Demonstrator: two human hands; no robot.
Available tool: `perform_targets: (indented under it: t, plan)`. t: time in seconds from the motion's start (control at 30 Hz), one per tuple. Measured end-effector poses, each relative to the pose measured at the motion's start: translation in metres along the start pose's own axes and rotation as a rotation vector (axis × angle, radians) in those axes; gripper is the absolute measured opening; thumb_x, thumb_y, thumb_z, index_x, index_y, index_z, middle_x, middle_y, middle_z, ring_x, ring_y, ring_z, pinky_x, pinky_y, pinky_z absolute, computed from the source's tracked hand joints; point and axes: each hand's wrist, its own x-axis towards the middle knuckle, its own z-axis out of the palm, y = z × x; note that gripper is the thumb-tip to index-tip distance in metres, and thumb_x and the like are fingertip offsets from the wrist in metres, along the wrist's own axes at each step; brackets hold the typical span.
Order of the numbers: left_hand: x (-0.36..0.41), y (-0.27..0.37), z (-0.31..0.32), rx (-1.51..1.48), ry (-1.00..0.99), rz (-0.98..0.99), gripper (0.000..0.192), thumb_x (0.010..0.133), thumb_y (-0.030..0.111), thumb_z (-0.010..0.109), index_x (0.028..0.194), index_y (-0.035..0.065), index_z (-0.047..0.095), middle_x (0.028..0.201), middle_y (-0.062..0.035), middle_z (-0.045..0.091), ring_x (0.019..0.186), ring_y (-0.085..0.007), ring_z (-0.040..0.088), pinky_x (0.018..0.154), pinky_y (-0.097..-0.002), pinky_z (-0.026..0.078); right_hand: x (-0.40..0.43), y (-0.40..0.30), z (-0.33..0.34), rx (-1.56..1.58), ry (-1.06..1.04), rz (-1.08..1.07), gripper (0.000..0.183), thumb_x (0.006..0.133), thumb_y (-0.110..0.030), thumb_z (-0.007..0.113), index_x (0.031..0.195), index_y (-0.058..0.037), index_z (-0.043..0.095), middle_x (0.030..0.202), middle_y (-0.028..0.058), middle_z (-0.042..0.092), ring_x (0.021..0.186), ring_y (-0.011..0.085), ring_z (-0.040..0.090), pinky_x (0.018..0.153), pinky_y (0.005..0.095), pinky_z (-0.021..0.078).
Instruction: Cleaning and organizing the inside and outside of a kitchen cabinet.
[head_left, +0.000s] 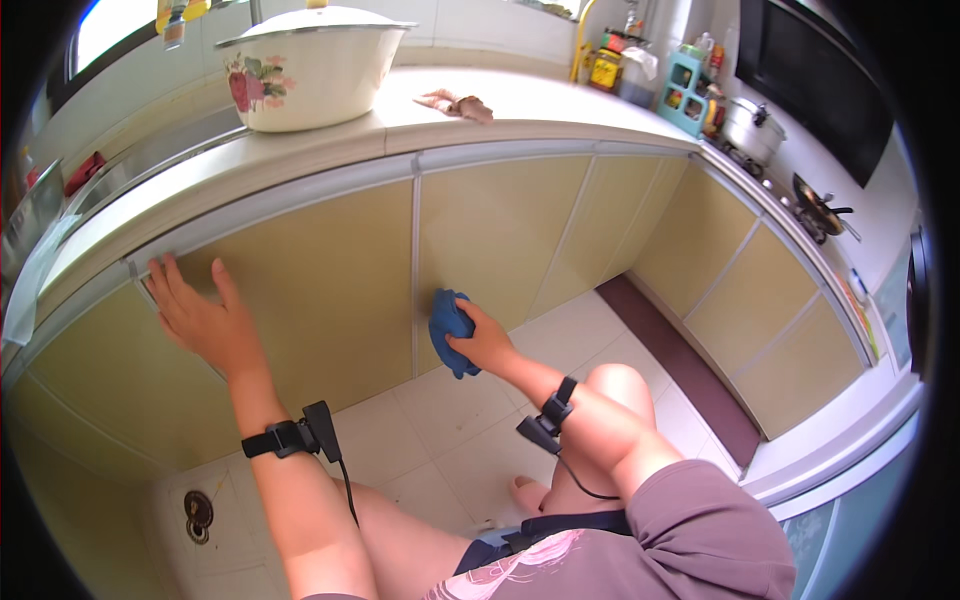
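Note:
My right hand (484, 341) grips a bunched blue cloth (448, 322) beside the lower part of a yellowish cabinet door (499, 232). The cloth lies against or very near the door's surface, close to the pale vertical strip between two doors. My left hand (199, 311) holds nothing. Its fingers are spread at the upper left corner of the neighbouring cabinet door (330, 300), just below the countertop's edge. The fingertips seem to rest on the metal trim (270, 206).
A floral enamel pot (315, 79) and a crumpled brownish cloth (457, 105) sit on the countertop (547, 97). A steel pot (754, 131) and a pan (817, 206) stand at the stove. A floor drain (198, 514) and a dark mat (675, 360) are on the tiled floor.

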Motion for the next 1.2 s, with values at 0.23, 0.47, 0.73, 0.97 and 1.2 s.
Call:
perform_targets:
  t: [0.23, 0.47, 0.73, 0.97, 1.2]
  plan:
    - [0.003, 0.035, 0.005, -0.139, 0.135, -0.031, 0.054, 0.094, 0.029, 0.059, 0.140, 0.0049, 0.044, 0.150, -0.0197, 0.037, 0.137, -0.0389, 0.035, 0.111, -0.0494, 0.029, 0.003, 0.002, -0.077, 0.049, -0.225, 0.036, 0.069, 0.076, -0.024, 0.073, 0.138, -0.0058, 0.048, 0.120, 0.0193, 0.063, 0.105, 0.0293, 0.064, 0.091, 0.0358, 0.0500]
    - [-0.002, 0.057, 0.013, -0.094, 0.067, 0.218, 0.055, 0.098, 0.033, 0.053, 0.142, 0.0006, 0.041, 0.151, -0.0287, 0.029, 0.138, -0.0436, 0.031, 0.112, -0.0531, 0.026, -0.022, 0.045, -0.094, -0.004, -0.264, 0.263, 0.066, 0.073, -0.025, 0.071, 0.135, -0.0110, 0.051, 0.118, 0.0183, 0.064, 0.105, 0.0327, 0.063, 0.091, 0.0377, 0.0505]
    - [0.000, 0.037, 0.016, 0.034, 0.089, 0.325, 0.060, 0.099, 0.040, 0.051, 0.141, -0.0026, 0.041, 0.145, -0.0278, 0.038, 0.135, -0.0409, 0.037, 0.110, -0.0500, 0.031, 0.029, 0.078, -0.191, 0.008, 0.012, 0.429, 0.064, 0.071, -0.021, 0.069, 0.129, -0.0180, 0.044, 0.103, 0.0212, 0.066, 0.096, 0.0319, 0.066, 0.081, 0.0397, 0.0521]
    - [-0.016, 0.090, 0.012, 0.152, 0.115, 0.317, 0.059, 0.095, 0.032, 0.060, 0.140, -0.0021, 0.041, 0.140, -0.0200, 0.047, 0.130, -0.0350, 0.044, 0.109, -0.0452, 0.033, 0.143, 0.005, -0.341, 0.012, 0.968, -0.612, 0.056, 0.084, -0.014, 0.066, 0.128, 0.0020, 0.036, 0.121, 0.0149, 0.048, 0.109, 0.0227, 0.052, 0.096, 0.0386, 0.0417]
    - [-0.063, 0.234, 0.011, -0.454, -0.298, 0.282, 0.041, 0.092, 0.016, 0.063, 0.126, -0.0022, 0.051, 0.127, -0.0164, 0.056, 0.119, -0.0303, 0.052, 0.103, -0.0409, 0.038, 0.216, -0.128, -0.392, -0.522, 0.340, -0.563, 0.085, 0.084, -0.039, 0.074, 0.150, -0.0135, 0.028, 0.138, 0.0186, 0.051, 0.128, 0.0356, 0.049, 0.109, 0.0426, 0.0350]
